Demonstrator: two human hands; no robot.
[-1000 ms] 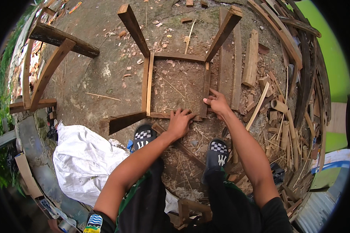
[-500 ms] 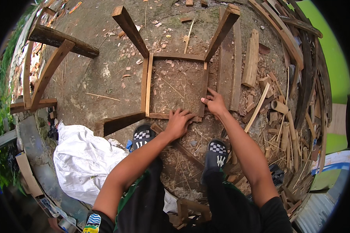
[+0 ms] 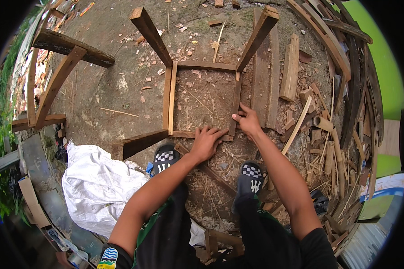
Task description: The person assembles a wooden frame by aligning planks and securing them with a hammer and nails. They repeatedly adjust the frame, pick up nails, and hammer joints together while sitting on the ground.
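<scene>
Two bare hands, a left hand (image 3: 206, 142) and a right hand (image 3: 248, 121), are at the near right corner of one four-sided wooden frame (image 3: 206, 66). Three wooden legs (image 3: 151, 38) stand at its corners: far left, far right and near left (the left edge shows two strips side by side). Two slide sandals (image 3: 251, 180) with checkered straps are on the ground (image 3: 94, 94). Toward the ground's left edge are one white sack (image 3: 98, 188) and one other wooden structure (image 3: 74, 48); toward its right edge, one thick squared timber (image 3: 289, 67).
</scene>
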